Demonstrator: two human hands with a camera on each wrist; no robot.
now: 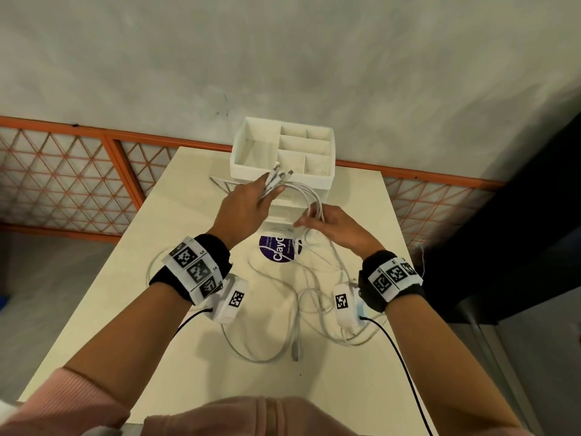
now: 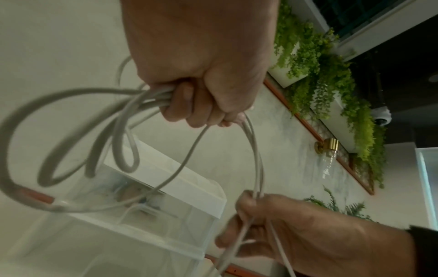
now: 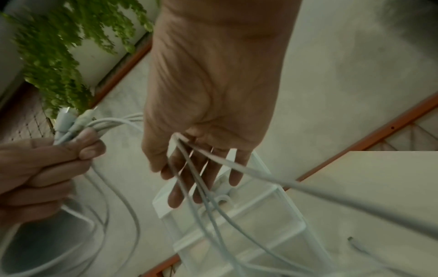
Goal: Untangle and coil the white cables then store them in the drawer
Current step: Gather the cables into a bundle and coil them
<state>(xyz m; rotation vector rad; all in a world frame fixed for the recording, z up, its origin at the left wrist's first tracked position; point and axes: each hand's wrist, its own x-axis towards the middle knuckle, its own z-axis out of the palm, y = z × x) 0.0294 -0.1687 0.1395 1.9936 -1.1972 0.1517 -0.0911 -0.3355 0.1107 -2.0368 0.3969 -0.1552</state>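
Note:
Several white cables (image 1: pixel 303 191) arc between my hands above a white table (image 1: pixel 188 221). My left hand (image 1: pixel 251 199) grips a bundle of them in a fist (image 2: pixel 196 105), and their connector ends (image 1: pixel 283 176) stick out past the fingers. My right hand (image 1: pixel 330 225) holds the same strands in the crook of its thumb (image 2: pixel 247 202); its fingers (image 3: pixel 176 196) stay fairly straight. More cable (image 1: pixel 295 309) lies tangled on the table under my wrists. Just behind the hands stands the white drawer unit (image 1: pixel 317 181), its top tray split into compartments. My hands cover its drawer fronts.
A round purple sticker (image 1: pixel 276 251) marks the table in front of the unit. A loose connector end (image 3: pixel 350 239) lies on the table to the right. An orange lattice fence (image 1: pixel 63 177) runs behind the table. Dark furniture (image 1: pixel 518 221) stands at the right.

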